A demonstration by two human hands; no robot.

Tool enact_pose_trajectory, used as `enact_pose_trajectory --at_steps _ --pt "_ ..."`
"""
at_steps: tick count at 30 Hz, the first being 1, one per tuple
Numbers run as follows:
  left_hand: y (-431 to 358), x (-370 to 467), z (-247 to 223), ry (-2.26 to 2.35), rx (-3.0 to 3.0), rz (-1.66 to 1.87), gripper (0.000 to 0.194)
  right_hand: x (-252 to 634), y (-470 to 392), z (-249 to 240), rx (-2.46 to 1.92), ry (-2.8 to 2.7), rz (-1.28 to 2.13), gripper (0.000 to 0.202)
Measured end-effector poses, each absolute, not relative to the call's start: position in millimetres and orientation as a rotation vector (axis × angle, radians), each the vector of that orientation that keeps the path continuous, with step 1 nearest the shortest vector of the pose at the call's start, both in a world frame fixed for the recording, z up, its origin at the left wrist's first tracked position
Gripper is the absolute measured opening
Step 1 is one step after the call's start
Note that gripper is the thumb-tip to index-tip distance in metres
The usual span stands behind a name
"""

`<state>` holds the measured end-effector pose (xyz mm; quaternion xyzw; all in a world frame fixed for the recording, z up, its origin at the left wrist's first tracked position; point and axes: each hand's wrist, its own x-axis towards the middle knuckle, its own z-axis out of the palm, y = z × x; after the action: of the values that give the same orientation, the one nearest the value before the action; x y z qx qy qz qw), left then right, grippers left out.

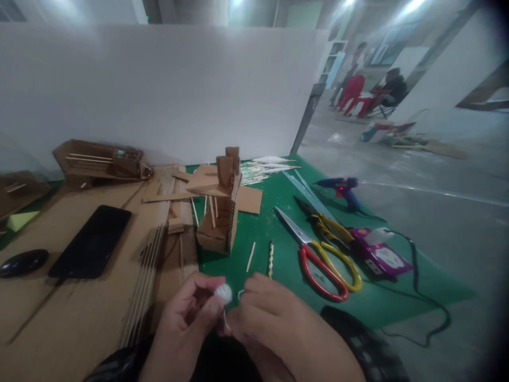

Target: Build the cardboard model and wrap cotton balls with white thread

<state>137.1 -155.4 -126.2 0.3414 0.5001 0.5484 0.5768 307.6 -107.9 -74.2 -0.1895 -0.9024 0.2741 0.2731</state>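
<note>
Between the thumb and fingers of my left hand (194,313) is a small white ball of thread (224,293). A thin white strand runs down from it toward my right hand (270,318). My right hand is closed, its fingers curled around the strand close beside the ball; a small white loop shows at its fingertips. Just beyond my hands lie a short wooden stick (250,257) and a patterned pencil (271,260). A small cardboard structure (217,236) with upright sticks stands ahead of my left hand.
Scissors (324,265), pliers (330,225), a glue gun (342,188) and a purple power strip (379,260) with a cord lie at right. Cotton swabs (258,170) are at the back. A phone (93,241), mouse (24,262) and cardboard model (101,164) occupy the left.
</note>
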Motion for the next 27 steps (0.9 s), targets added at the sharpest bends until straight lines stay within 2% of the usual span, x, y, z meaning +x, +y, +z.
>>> enact_pose_trajectory --at_steps 6,12,22,27 --pt "-162 141 -124 1.078 0.764 1.316 0.029 305 -90 -71 -0.595 -2.424 0.547 0.019" --pt "-160 134 -123 1.011 0.862 1.316 0.025 298 -83 -79 -0.625 -2.287 0.642 0.013" --pt "-163 130 -138 0.975 0.837 1.349 0.018 294 -78 -83 -0.597 -2.326 0.854 0.021" --pt "-159 131 -135 0.961 0.719 1.437 0.019 292 -78 -92 -0.596 -2.335 0.822 0.021"
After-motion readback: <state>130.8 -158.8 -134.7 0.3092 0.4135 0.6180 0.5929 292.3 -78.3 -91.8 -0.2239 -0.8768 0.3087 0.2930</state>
